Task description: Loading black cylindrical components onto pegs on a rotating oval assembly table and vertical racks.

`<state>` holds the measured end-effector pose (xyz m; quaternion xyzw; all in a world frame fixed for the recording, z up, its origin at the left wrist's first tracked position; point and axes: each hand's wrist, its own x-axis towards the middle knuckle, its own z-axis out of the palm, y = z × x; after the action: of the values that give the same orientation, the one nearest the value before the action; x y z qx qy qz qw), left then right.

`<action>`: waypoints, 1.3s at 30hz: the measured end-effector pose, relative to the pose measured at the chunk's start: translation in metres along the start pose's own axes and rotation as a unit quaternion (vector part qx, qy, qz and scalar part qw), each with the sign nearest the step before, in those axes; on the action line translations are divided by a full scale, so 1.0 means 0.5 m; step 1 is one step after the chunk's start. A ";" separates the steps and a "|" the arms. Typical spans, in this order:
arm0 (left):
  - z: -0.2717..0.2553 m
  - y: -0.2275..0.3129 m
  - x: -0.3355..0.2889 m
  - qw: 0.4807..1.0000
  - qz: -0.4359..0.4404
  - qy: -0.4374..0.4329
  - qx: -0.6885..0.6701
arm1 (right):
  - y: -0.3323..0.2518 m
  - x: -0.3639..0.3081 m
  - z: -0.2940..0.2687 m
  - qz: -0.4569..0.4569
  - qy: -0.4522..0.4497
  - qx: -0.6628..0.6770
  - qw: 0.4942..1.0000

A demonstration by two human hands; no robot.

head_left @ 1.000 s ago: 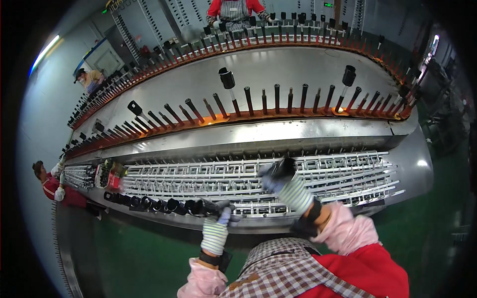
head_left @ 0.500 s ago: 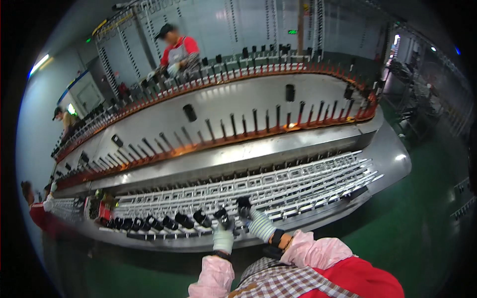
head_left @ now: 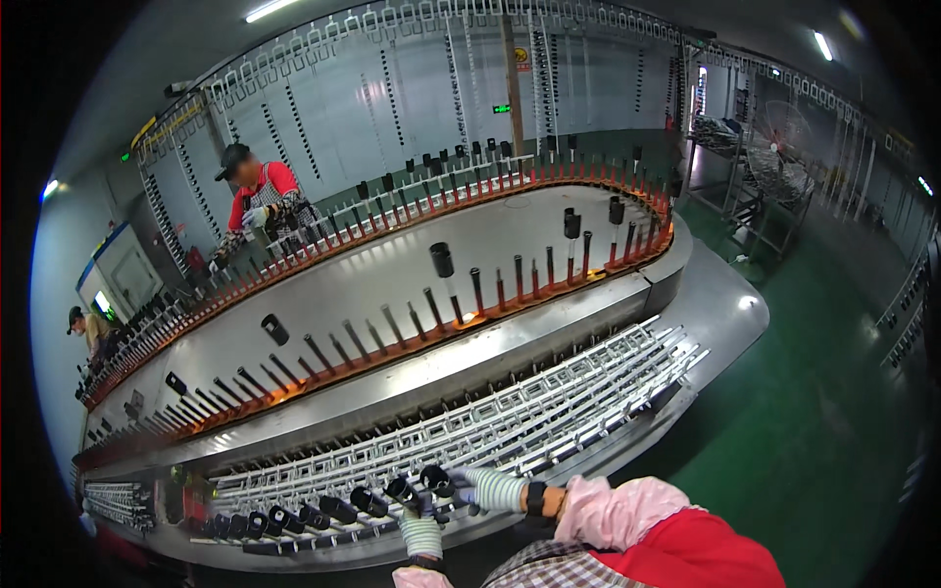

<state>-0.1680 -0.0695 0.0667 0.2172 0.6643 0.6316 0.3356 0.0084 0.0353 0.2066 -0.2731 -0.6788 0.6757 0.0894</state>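
Observation:
A row of short black hollow cylinders (head_left: 338, 509) stands along the front bar of a white metal rack (head_left: 549, 412). My left hand (head_left: 421, 531), in a pale striped glove, is at the row's right end, its fingers closed around the lower part of a black cylinder (head_left: 400, 490). Beside it, my right hand (head_left: 492, 490), in the same kind of glove, reaches in from the right. Its fingers are closed at the side of the last black cylinder (head_left: 437, 479), whose open end faces up. Fingertips of both hands are partly hidden.
Behind the rack runs a steel oval machine (head_left: 470, 338) with a line of upright red and black spindles (head_left: 477, 289), some carrying black cylinders. A co-worker (head_left: 265, 196) stands across it, another person (head_left: 93, 328) at far left. Metal stands (head_left: 760, 186) are at the back right.
The view has turned right, so the machine sits farther left. My right hand has brought its black cylinder lower and closer to the row's end. My left hand stays beside the row.

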 end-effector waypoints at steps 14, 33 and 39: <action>0.033 0.070 -0.109 0.925 0.088 0.070 0.363 | -0.088 0.222 -0.762 -0.086 0.472 -0.228 0.847; -0.194 -0.115 -0.155 0.523 0.114 0.021 0.845 | 0.067 0.036 -1.180 -0.289 0.711 0.056 0.639; 0.029 0.038 -0.194 0.849 -0.124 0.245 0.451 | 0.323 -0.050 -1.409 -0.172 0.617 -0.136 0.756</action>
<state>-0.0941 -0.1268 0.1023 0.0988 0.9581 0.2483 0.1031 0.4151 0.6247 0.1068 -0.5189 -0.5967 0.2345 0.5654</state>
